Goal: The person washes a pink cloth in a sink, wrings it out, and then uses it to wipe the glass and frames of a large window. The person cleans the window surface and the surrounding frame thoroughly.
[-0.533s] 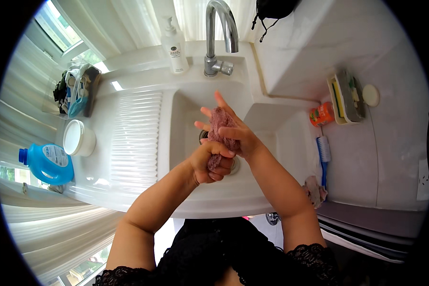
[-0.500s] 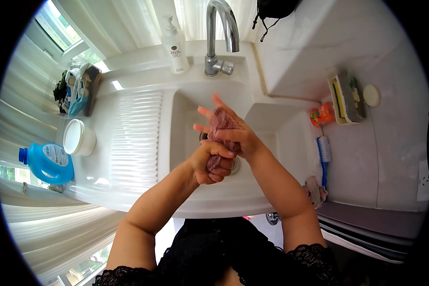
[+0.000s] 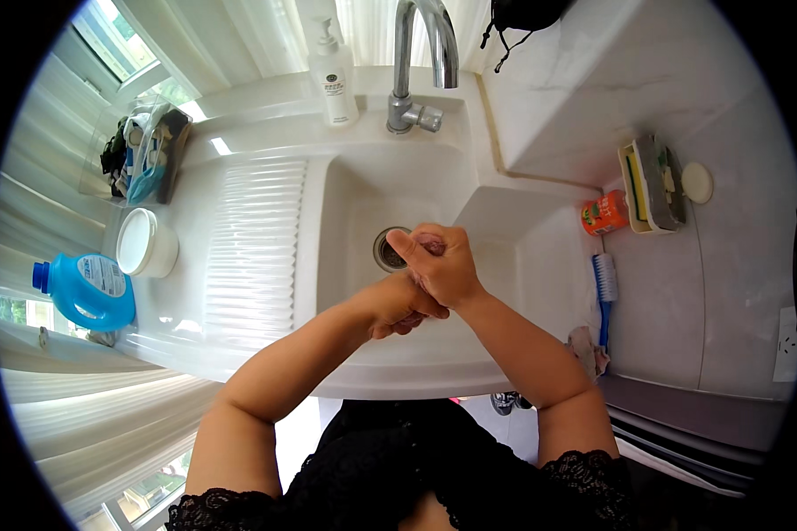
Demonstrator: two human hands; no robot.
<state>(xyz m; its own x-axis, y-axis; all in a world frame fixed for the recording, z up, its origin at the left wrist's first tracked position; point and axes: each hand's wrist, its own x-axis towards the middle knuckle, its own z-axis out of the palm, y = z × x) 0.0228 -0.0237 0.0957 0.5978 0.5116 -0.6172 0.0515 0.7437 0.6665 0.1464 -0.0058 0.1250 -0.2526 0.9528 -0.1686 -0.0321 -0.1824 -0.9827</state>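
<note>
A dusty-pink cloth (image 3: 431, 242) is bunched up inside both fists, with only small bits showing between the fingers. My right hand (image 3: 449, 270) wraps round its upper end, thumb pointing up and left. Just below, my left hand (image 3: 397, 303) is closed round the lower end, its knuckles turned down. The two hands touch each other above the basin of the white sink (image 3: 350, 208). Behind them lies the metal drain (image 3: 385, 252), partly covered by the right hand.
A chrome faucet (image 3: 401, 106) and a white pump bottle (image 3: 332, 84) stand at the back. To the left are a ribbed washboard (image 3: 255, 257), white tub (image 3: 146, 243), blue jug (image 3: 88, 292) and clear bin (image 3: 142, 155). At right sit an orange container (image 3: 604, 212), sponge holder (image 3: 653, 186) and blue brush (image 3: 603, 292).
My right hand's fingers, spread before, have closed round the cloth. The cloth is squeezed smaller and mostly hidden, and both wrists have turned.
</note>
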